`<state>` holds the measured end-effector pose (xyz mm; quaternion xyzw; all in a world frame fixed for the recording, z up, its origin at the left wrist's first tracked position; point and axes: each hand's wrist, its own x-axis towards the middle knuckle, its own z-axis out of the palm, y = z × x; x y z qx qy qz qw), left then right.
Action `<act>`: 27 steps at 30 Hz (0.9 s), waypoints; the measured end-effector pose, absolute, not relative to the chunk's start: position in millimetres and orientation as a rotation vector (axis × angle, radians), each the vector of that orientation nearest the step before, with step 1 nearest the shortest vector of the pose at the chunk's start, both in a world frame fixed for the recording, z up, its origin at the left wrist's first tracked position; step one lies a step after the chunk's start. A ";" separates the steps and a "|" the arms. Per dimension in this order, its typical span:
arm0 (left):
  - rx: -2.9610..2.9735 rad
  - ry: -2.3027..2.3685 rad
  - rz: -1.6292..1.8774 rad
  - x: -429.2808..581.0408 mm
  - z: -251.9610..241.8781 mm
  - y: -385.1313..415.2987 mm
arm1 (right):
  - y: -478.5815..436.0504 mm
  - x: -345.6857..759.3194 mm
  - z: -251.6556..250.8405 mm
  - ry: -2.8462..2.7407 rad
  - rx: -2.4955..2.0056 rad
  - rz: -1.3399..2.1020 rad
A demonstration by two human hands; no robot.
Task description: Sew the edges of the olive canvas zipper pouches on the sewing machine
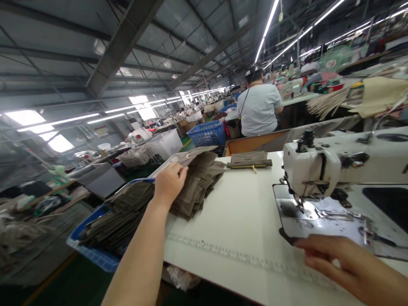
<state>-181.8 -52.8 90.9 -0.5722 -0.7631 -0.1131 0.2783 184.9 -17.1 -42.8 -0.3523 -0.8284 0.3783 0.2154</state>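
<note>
My left hand point(170, 182) is closed at the edge of an olive-brown fabric piece point(200, 154), pinching it at the top of a fanned stack of fabric pieces point(194, 187) on the white table point(242, 212). My right hand point(344, 263) hovers over the table's near right side, in front of the sewing machine point(312, 165). Its fingers are loosely bent and apart, with nothing visible in them. At the table's back edge lies a folded olive fabric piece with a brass zipper point(253, 166).
Left of the table, a blue basket point(105, 263) holds many olive pieces. A ruler strip point(223, 251) runs along the table's front. Behind the table are a wooden board point(248, 145), a blue crate point(207, 134) and a seated co-worker point(259, 106).
</note>
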 end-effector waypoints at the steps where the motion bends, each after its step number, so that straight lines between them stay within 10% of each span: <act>1: -1.625 -1.987 -0.301 -162.2 94.5 -59.2 | -24.7 168.8 -34.7 -2.229 -0.968 1.318; 6: -2.612 -1.454 -0.261 -46.8 64.4 -108.5 | -43.7 113.6 -27.3 -1.215 -0.551 2.285; 13: -3.074 -1.491 -0.386 -33.8 21.5 -135.8 | -68.1 134.4 -40.1 -0.842 -0.594 2.394; 22: -2.825 -1.763 -0.250 -47.3 10.8 -130.2 | -78.8 163.1 -21.9 -1.314 -0.443 2.089; 27: -2.945 -1.549 -0.382 -58.0 41.0 -148.8 | -90.4 184.9 16.3 -1.961 -0.701 1.253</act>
